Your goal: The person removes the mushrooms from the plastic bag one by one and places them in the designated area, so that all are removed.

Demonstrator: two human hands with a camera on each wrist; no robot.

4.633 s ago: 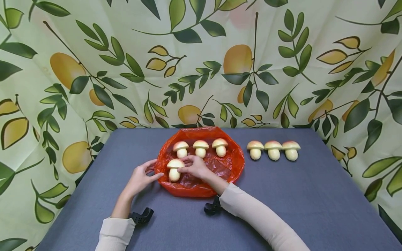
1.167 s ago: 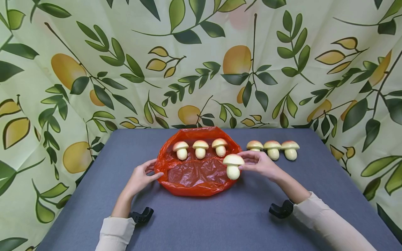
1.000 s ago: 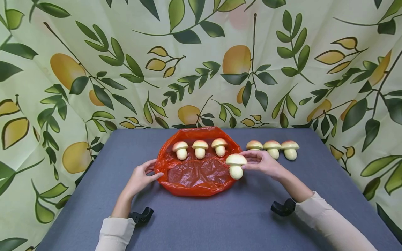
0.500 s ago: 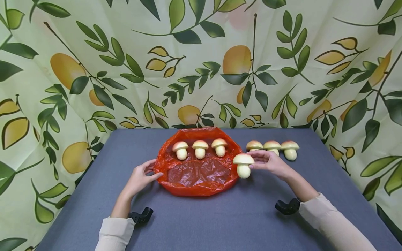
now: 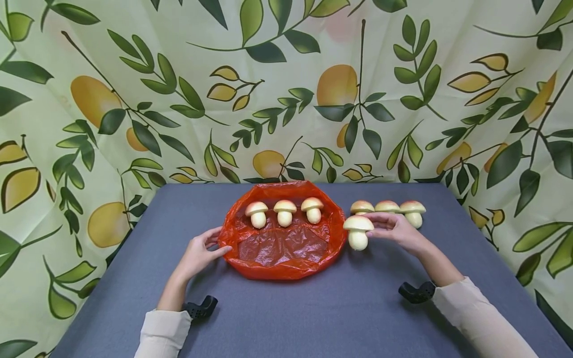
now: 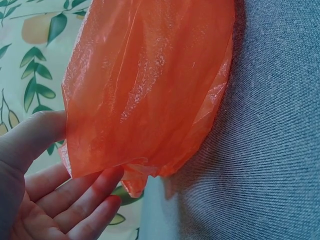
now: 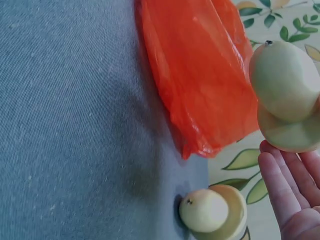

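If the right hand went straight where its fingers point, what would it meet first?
Likely the right rim of the open red plastic bag, just beyond the cream mushroom-shaped piece the right hand pinches. Height is unclear; it might pass over.

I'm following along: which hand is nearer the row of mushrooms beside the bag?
The right hand: holding another mushroom, it's just in front of that row. The left hand is at the left edge of the bag.
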